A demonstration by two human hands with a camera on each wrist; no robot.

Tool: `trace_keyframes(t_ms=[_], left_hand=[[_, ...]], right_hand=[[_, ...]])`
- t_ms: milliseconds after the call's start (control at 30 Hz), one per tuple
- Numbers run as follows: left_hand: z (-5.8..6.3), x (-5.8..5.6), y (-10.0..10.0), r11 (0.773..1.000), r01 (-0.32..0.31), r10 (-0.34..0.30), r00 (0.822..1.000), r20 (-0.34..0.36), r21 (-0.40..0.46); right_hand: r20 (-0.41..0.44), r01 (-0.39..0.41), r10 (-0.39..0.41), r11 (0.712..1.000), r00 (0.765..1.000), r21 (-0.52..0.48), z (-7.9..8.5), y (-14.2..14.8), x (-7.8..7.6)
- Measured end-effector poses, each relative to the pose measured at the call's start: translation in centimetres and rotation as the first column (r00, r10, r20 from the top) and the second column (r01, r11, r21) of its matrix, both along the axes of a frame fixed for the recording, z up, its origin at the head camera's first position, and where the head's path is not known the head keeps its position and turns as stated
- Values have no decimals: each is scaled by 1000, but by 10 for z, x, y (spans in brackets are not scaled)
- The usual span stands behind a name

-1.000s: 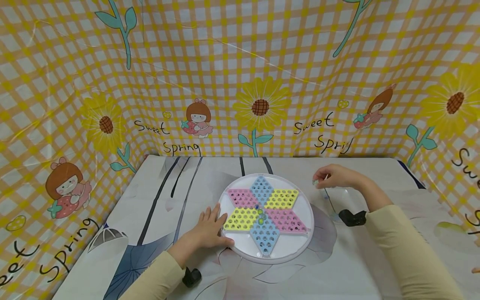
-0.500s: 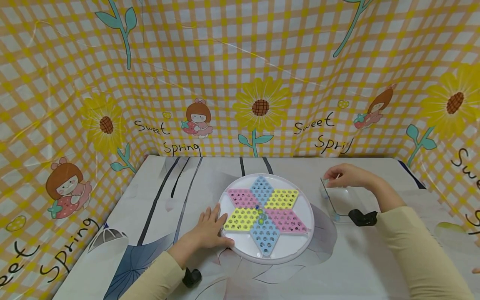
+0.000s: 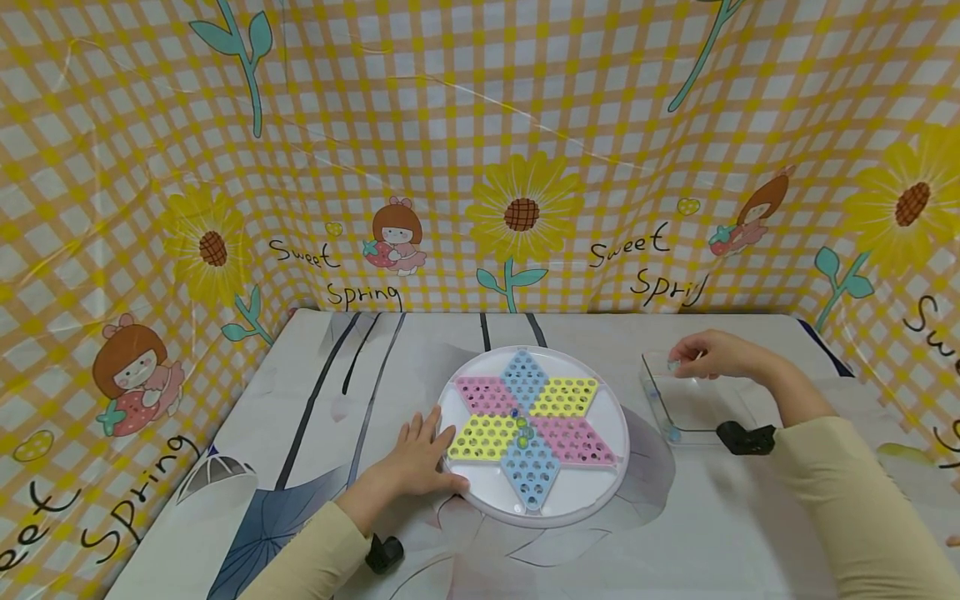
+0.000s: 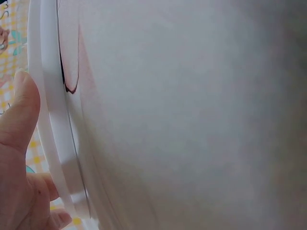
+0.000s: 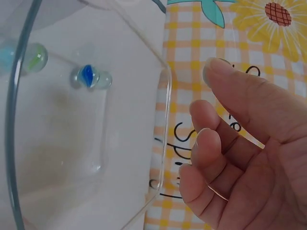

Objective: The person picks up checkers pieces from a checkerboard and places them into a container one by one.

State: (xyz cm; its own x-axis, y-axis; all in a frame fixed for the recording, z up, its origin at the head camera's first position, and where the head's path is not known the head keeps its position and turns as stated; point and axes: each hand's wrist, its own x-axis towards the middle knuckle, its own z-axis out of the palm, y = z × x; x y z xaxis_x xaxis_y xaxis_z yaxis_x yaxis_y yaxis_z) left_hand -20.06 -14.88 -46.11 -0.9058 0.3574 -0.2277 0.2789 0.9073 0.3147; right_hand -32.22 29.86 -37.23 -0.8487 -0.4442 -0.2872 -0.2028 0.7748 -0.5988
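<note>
A round white Chinese checkers board [image 3: 600, 492] with a pink, yellow and blue star lies mid-table. Several glass marbles [image 3: 522, 442] sit near its centre. My left hand [image 3: 416, 458], fingers spread, rests against the board's left rim; the left wrist view shows the thumb [image 4: 24, 105] along that white rim. Over a clear glass container [image 3: 656, 400] on the right, my right hand [image 3: 712, 354] pinches a pale marble [image 3: 672, 365] between thumb and index finger. In the right wrist view the thumb mostly hides that marble, and the other fingers curl loosely. Several marbles [image 5: 88, 75] lie inside the container.
Both wrists carry a small black device, one on the left [image 3: 384, 554] and one on the right [image 3: 746, 438]. A checked sunflower cloth [image 3: 450, 125] hangs behind the table and at its sides. The table has a printed white cover [image 3: 390, 358].
My right hand has moved right, from just left of the glass container to above it, carrying the pale marble. The left hand and the board have stayed in place.
</note>
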Motion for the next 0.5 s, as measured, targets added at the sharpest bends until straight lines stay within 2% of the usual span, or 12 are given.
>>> trace_keyframes(t_ms=[500], left_hand=[[3, 1, 0, 1000, -5, 5, 1000, 6, 1]], right_hand=[[35, 14, -15, 1000, 999, 26, -2, 12, -1]])
